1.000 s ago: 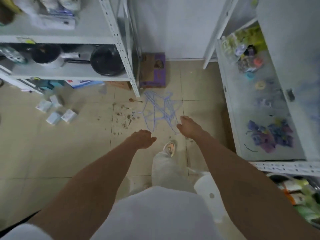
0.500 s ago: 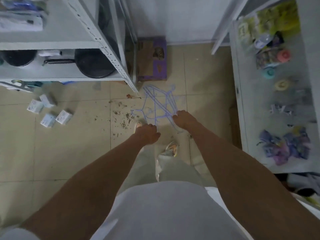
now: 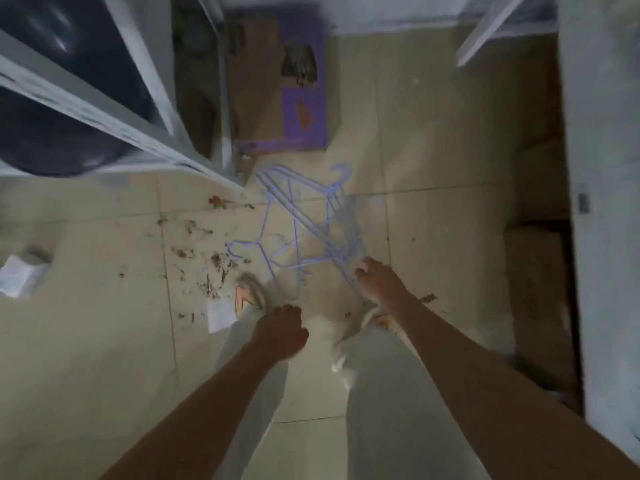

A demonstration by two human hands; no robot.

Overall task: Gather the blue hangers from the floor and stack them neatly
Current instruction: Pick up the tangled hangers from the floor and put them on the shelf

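Hangers (image 3: 304,230) sprawl tangled on the floor (image 3: 443,209); right hand (image 3: 379,284) curls onto their near edge to gather them, left hand (image 3: 282,332) loosely closed, empty.

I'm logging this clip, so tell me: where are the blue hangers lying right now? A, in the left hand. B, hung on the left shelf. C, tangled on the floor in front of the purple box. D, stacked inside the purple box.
C: the hangers lie in a loose tangle on the tiles just this side of the purple box, with the right hand at their near edge.
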